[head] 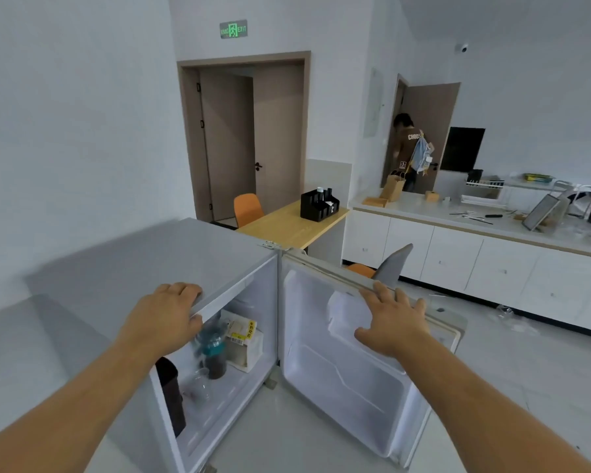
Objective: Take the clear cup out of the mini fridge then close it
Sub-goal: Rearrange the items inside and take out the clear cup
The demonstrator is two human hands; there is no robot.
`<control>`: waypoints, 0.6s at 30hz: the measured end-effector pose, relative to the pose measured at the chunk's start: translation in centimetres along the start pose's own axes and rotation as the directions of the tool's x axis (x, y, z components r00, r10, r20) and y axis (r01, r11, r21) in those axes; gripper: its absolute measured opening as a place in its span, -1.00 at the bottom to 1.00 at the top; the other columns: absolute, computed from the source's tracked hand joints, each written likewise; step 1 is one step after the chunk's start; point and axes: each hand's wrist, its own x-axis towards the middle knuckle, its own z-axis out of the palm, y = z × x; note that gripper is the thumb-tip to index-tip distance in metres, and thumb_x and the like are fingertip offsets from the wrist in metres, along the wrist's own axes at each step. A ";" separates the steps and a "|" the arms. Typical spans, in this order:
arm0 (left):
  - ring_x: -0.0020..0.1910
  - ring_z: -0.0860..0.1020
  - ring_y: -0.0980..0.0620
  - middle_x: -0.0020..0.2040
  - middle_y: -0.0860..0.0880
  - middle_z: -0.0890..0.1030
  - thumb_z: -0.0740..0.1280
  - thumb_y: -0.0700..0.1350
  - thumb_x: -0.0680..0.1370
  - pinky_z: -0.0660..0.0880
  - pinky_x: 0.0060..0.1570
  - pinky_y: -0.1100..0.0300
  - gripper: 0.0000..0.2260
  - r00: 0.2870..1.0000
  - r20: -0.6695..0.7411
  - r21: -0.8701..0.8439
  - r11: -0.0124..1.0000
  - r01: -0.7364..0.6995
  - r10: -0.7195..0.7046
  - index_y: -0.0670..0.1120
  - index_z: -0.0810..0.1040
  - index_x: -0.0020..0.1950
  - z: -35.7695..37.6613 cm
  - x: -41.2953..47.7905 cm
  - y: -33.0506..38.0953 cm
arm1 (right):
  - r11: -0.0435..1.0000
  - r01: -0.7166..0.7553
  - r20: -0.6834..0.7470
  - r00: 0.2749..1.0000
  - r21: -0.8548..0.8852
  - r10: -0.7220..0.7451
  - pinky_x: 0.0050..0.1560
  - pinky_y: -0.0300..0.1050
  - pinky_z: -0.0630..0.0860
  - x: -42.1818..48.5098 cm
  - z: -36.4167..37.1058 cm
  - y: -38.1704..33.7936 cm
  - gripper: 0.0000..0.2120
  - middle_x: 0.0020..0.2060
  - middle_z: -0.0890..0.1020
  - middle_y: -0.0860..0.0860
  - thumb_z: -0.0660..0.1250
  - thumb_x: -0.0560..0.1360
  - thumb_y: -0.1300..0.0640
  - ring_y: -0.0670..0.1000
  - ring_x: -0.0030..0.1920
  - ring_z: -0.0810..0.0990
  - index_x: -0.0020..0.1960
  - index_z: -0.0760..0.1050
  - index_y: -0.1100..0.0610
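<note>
The clear cup (201, 384) on the mini fridge (171, 254) floor is a faint, blurred outline — its rim and contents cannot be made out. The left hand (166, 315) covers the fridge's top front edge, and its fingertips curl out of sight. The bottle (214, 349) behind is smeared; its label is unreadable. The dark container (171, 390) is partly hidden by the left forearm. The door (348, 363) runs behind the right hand (394, 322) — its outer face is unseen.
</note>
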 end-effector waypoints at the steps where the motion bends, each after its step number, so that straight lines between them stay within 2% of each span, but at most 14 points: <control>1: 0.22 0.52 -0.03 0.35 -0.01 0.56 0.29 0.13 0.55 0.56 0.10 0.06 -0.52 1.000 0.019 0.013 1.000 0.002 -0.002 0.01 0.41 0.45 0.0 -0.3 0.2 | 1.000 0.014 0.008 1.000 -0.002 -0.014 0.49 0.49 -0.01 0.2 -0.2 0.6 -0.12 0.68 -0.06 -0.05 0.15 0.44 -0.36 0.21 0.63 -0.01 0.66 -0.06 -0.13; 5: 0.49 0.37 -0.13 0.57 -0.10 0.36 0.30 0.19 0.54 0.39 0.42 -0.08 -0.33 0.997 0.070 0.077 0.997 0.030 -0.036 -0.02 0.25 0.59 0.0 -1.9 1.3 | 0.999 0.043 0.015 0.999 0.011 -0.043 0.53 0.43 -0.03 0.6 -0.5 3.1 -0.15 0.68 -0.09 -0.09 0.20 0.51 -0.33 0.15 0.64 -0.05 0.67 -0.08 -0.14; 13: 0.58 0.24 -0.14 0.63 -0.10 0.25 0.28 0.24 0.55 0.17 0.55 -0.14 -0.28 0.976 0.028 0.079 0.974 0.212 -0.215 -0.03 0.20 0.63 0.3 -5.2 4.9 | 0.993 0.113 -0.105 0.988 -0.020 -0.115 0.56 0.37 -0.07 0.2 1.5 4.5 -0.15 0.68 -0.08 -0.01 0.08 0.50 -0.39 0.17 0.65 -0.10 0.68 -0.08 -0.08; 15: 0.60 0.20 -0.14 0.65 -0.08 0.22 0.28 0.25 0.55 0.11 0.57 -0.16 -0.38 0.973 0.040 0.054 0.972 0.227 -0.229 0.04 0.34 0.56 0.3 -5.6 5.2 | 0.991 0.129 -0.146 0.980 -0.045 -0.134 0.56 0.37 -0.09 0.4 2.3 4.8 -0.14 0.69 -0.09 0.01 0.06 0.50 -0.41 0.19 0.65 -0.11 0.68 -0.09 -0.07; 17: 0.62 0.13 -0.13 0.67 -0.06 0.15 0.29 0.28 0.54 0.04 0.58 -0.18 -0.57 0.973 0.054 0.075 0.972 0.221 -0.225 0.15 0.56 0.35 0.4 -5.9 5.4 | 0.990 0.131 -0.180 0.974 -0.057 -0.140 0.56 0.37 -0.10 0.7 3.0 5.1 -0.14 0.69 -0.08 0.02 0.03 0.50 -0.42 0.20 0.65 -0.11 0.67 -0.08 -0.07; 18: 0.63 0.10 -0.14 0.68 -0.06 0.12 0.29 0.29 0.54 0.00 0.59 -0.20 -0.64 0.972 0.064 0.095 0.971 0.221 -0.228 0.18 0.60 0.25 0.6 -6.0 5.5 | 0.989 0.132 -0.192 0.971 -0.064 -0.141 0.56 0.37 -0.11 1.0 3.1 5.3 -0.14 0.69 -0.07 0.02 0.02 0.49 -0.43 0.20 0.65 -0.10 0.67 -0.07 -0.07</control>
